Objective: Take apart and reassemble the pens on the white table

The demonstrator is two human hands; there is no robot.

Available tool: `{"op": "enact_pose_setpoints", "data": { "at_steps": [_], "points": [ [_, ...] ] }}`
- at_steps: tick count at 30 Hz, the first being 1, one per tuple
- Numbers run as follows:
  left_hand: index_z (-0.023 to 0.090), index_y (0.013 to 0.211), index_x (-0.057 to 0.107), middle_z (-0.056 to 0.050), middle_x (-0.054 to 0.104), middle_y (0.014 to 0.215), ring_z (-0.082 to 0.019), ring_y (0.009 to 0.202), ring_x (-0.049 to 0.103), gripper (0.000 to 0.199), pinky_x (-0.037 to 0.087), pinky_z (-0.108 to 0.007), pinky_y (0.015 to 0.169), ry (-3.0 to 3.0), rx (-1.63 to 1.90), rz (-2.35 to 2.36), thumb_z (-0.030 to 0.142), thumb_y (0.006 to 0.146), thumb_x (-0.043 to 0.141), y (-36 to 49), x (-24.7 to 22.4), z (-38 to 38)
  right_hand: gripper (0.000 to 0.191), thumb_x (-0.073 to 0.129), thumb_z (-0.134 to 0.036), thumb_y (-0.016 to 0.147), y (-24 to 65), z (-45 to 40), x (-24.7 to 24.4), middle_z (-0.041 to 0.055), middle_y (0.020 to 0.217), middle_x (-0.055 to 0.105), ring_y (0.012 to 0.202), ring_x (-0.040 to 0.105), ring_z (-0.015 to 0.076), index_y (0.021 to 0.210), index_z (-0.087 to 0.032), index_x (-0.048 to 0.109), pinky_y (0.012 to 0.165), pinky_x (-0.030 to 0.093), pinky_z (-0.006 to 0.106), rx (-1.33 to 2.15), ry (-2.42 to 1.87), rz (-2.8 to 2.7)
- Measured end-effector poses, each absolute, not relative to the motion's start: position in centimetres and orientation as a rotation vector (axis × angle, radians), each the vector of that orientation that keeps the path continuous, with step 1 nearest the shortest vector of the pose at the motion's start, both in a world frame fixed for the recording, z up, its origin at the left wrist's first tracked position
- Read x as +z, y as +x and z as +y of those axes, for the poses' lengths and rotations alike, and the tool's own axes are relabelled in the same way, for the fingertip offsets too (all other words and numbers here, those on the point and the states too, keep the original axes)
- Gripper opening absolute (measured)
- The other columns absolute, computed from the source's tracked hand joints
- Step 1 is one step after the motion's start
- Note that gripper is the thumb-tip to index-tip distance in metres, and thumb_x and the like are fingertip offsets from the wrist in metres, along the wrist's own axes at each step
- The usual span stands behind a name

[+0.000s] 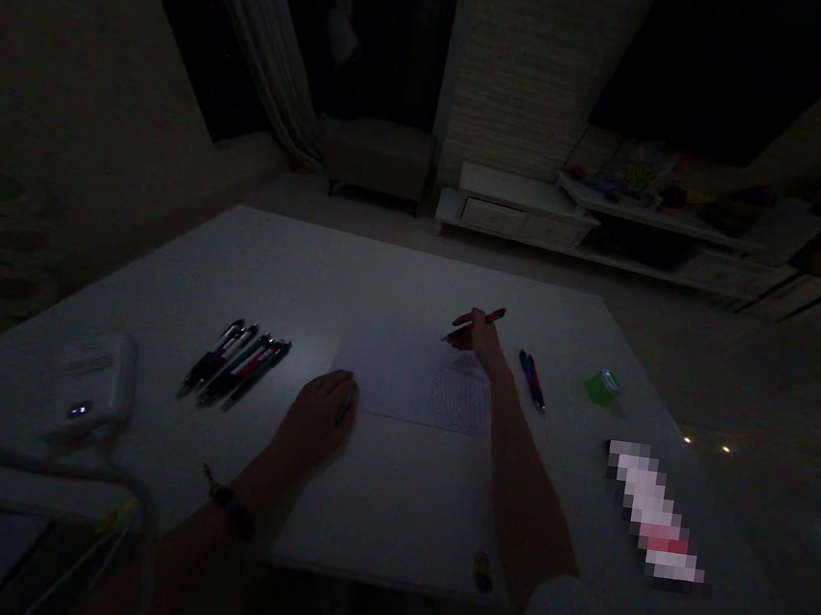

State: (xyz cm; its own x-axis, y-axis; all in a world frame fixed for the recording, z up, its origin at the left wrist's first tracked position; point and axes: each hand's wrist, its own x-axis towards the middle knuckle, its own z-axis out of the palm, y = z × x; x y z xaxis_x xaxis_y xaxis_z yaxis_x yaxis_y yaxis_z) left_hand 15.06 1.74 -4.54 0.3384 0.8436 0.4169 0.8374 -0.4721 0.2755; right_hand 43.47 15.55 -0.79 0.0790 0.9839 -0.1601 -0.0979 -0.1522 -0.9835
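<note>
In the dim head view, my right hand (480, 339) is closed around a red and black pen (496, 315), its tip slanting down to the left at the upper right of a sheet of paper (393, 376). Dense rows of small marks cover the paper's right part, while its left part looks pale. My left hand (317, 414) rests curled at the sheet's lower left edge. A small greyish thing shows by its thumb, too dark to make out. Several pens (236, 365) lie side by side to its left. Two more pens (533, 379) lie right of my right forearm.
On the white table (391, 507) are a white boxy device (94, 382) with a cable, a green-filled small container (603, 385), a blurred-out phone-like item (655, 516) and a small dark object (483, 570) near the front edge. Behind stand a stool (378, 160) and a low cabinet (516, 195).
</note>
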Motion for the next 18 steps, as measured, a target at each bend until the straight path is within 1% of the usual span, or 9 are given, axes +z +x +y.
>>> {"op": "enact_pose_setpoints", "data": {
  "at_steps": [3,5,8,11,12,14,16,18],
  "points": [
    [0.018,0.108,0.056,-0.011,0.057,0.117,-0.023,0.109,0.052,0.028,0.043,-0.042,0.097,2.559,0.813,1.614,0.024,0.083,0.046,15.1,-4.4,1.7,0.042,0.038,-0.053,0.082,43.2,15.0,-1.6,0.0047,0.056,0.061,0.045,0.056,0.0137,0.076,-0.016,0.059,0.043,0.042,0.023,1.296,-1.377,-1.117],
    [0.018,0.109,0.056,-0.011,0.057,0.117,-0.023,0.110,0.051,0.028,0.043,-0.043,0.098,2.559,0.812,1.609,0.025,0.084,0.046,15.1,-4.3,1.7,0.037,0.048,-0.053,0.077,43.1,14.9,-2.2,0.0038,0.061,0.062,0.048,0.057,0.0131,0.075,-0.017,0.058,0.042,0.042,0.021,1.248,-1.334,-1.184],
    [0.018,0.109,0.055,-0.010,0.057,0.117,-0.023,0.110,0.051,0.028,0.042,-0.043,0.098,2.552,0.828,1.592,0.024,0.084,0.045,15.1,-4.5,1.7,0.029,0.054,-0.047,0.073,42.6,14.9,-3.6,-0.0015,0.050,0.053,0.042,0.050,0.0105,0.068,-0.018,0.054,0.038,0.038,0.019,1.039,-1.360,-1.193],
    [0.019,0.109,0.055,-0.010,0.056,0.117,-0.022,0.110,0.051,0.028,0.042,-0.043,0.098,2.548,0.849,1.584,0.024,0.084,0.044,15.0,-4.7,1.8,0.018,0.048,-0.035,0.071,42.1,14.9,-5.1,-0.0057,0.042,0.043,0.038,0.044,0.0098,0.072,-0.018,0.056,0.036,0.032,0.018,0.852,-1.427,-1.152],
    [0.019,0.110,0.055,-0.010,0.056,0.117,-0.022,0.110,0.051,0.028,0.042,-0.043,0.098,2.548,0.851,1.582,0.024,0.084,0.044,15.0,-4.8,1.8,0.017,0.046,-0.031,0.069,41.9,14.9,-5.5,-0.0059,0.042,0.042,0.038,0.044,0.0097,0.072,-0.018,0.056,0.036,0.032,0.018,0.821,-1.445,-1.155],
    [0.019,0.110,0.054,-0.010,0.056,0.117,-0.023,0.110,0.051,0.029,0.043,-0.044,0.097,2.552,0.846,1.571,0.023,0.083,0.045,14.9,-4.9,1.8,0.014,0.044,-0.028,0.065,41.6,14.7,-5.9,-0.0050,0.043,0.042,0.040,0.043,0.0093,0.065,-0.018,0.054,0.037,0.031,0.018,0.782,-1.484,-1.168],
    [0.019,0.110,0.055,-0.010,0.056,0.118,-0.023,0.110,0.051,0.029,0.042,-0.044,0.098,2.550,0.844,1.575,0.023,0.083,0.045,14.9,-4.9,1.8,0.013,0.043,-0.027,0.064,41.5,14.5,-6.0,-0.0036,0.043,0.042,0.042,0.042,0.0093,0.056,-0.018,0.049,0.039,0.032,0.018,0.769,-1.528,-1.185],
    [0.020,0.110,0.055,-0.010,0.056,0.118,-0.023,0.110,0.051,0.029,0.042,-0.043,0.098,2.545,0.838,1.585,0.023,0.083,0.046,14.9,-4.7,1.8,0.014,0.042,-0.027,0.065,41.5,14.4,-5.9,-0.0028,0.043,0.043,0.043,0.043,0.0098,0.053,-0.019,0.046,0.040,0.032,0.019,0.758,-1.559,-1.203]
  ]
}}
